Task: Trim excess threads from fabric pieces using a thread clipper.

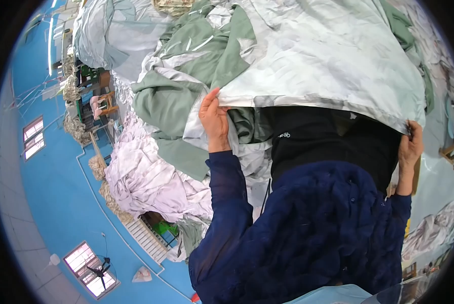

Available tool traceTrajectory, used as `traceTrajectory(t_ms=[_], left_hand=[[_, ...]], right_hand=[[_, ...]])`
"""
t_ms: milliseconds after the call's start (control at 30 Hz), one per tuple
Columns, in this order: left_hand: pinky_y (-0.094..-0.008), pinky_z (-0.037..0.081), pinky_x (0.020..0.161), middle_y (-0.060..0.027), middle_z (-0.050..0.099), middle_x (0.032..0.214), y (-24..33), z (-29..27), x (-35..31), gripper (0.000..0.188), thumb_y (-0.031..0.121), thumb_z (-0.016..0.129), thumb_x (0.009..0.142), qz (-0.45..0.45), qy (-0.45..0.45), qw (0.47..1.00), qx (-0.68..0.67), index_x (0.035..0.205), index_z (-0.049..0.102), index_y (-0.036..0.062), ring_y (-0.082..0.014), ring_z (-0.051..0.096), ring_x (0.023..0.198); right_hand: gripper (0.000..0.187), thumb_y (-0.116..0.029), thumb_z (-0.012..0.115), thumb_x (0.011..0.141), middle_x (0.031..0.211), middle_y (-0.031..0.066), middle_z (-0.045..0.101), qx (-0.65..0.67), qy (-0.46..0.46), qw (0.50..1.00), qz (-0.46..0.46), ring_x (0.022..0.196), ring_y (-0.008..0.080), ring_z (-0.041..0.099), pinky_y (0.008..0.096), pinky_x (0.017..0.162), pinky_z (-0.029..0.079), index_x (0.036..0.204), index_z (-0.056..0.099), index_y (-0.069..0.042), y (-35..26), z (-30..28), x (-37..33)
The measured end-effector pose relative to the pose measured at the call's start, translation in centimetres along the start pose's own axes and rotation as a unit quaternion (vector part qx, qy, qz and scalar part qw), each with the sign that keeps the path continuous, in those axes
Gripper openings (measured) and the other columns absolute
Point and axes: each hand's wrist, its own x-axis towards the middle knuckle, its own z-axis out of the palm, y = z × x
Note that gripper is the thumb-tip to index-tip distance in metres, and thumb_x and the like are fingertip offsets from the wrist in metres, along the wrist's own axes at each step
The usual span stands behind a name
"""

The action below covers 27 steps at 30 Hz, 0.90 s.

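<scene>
A wide pale whitish-green cloth [328, 55] spreads before me, its straight hemmed edge stretched across the front of my body. At the left end of that edge, my left hand [214, 121] pinches the cloth between thumb and fingers. My right hand [411, 144] is closed on the edge's far right end, its fingers partly turned away. Sage-green fabric [179, 101] with white parts lies bunched beside my left hand, and some of it shows beneath the raised edge. What lies under the rest of the cloth is hidden.
A heap of pale pinkish-white cloth [151, 172] lies to the left, and light blue-grey cloth [110, 35] is piled at the far left. More crumpled fabric [432, 230] sits at the lower right. A slatted white rack [145, 238] stands near the blue wall [54, 187].
</scene>
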Motion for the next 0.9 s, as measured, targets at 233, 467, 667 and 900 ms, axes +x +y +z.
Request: traceTrajectory(t_ms=[233,467,667,900], left_hand=[[-0.0226,0.046,0.077,-0.0084,0.066,0.108,4.2,3.8,-3.9,0.044,-0.01,0.047,0.08,0.108,-0.112,0.924,0.349,0.12,0.063,-0.0007,-0.0134,0.061,0.082],[-0.0292,0.047,0.069,-0.0112,0.061,0.075,7.2,8.5,-7.5,0.028,-0.006,0.061,0.065,0.297,-0.229,0.749,0.546,0.091,0.069,0.0019,-0.0259,0.059,0.066],[-0.0425,0.04,0.092,-0.0123,0.061,0.108,12.8,11.9,-11.2,0.015,0.007,0.071,0.058,0.261,-0.309,0.748,0.527,0.072,0.066,0.0017,-0.0348,0.052,0.11],[-0.0247,0.04,0.068,0.0021,0.057,0.071,2.4,11.1,-2.8,0.017,0.009,0.061,0.084,-0.042,-0.302,0.854,0.422,0.072,0.059,-0.002,-0.008,0.051,0.07]], right_hand=[[0.046,0.012,0.04,0.086,0.117,0.0044,0.054,0.203,-0.022,0.979,0.027,0.106,0.0108,0.053,0.0216,0.092,0.04,0.129,0.048,0.002,4.0,-7.7,-0.6],[0.043,0.005,0.043,0.089,0.125,0.0115,0.053,0.189,-0.031,0.981,-0.013,0.117,0.0188,0.05,0.0322,0.103,0.036,0.132,0.046,0.005,10.7,-19.8,-2.3],[0.026,-0.009,0.058,0.092,0.112,0.0077,0.06,0.346,0.003,0.92,0.186,0.105,0.0184,0.057,0.0306,0.097,0.041,0.117,0.057,-0.001,7.0,-28.3,-5.9],[0.016,-0.016,0.064,0.09,0.089,-0.0018,0.058,0.036,-0.115,0.978,0.172,0.084,0.0067,0.052,0.0221,0.077,0.041,0.097,0.06,-0.002,11.3,-17.1,3.6]])
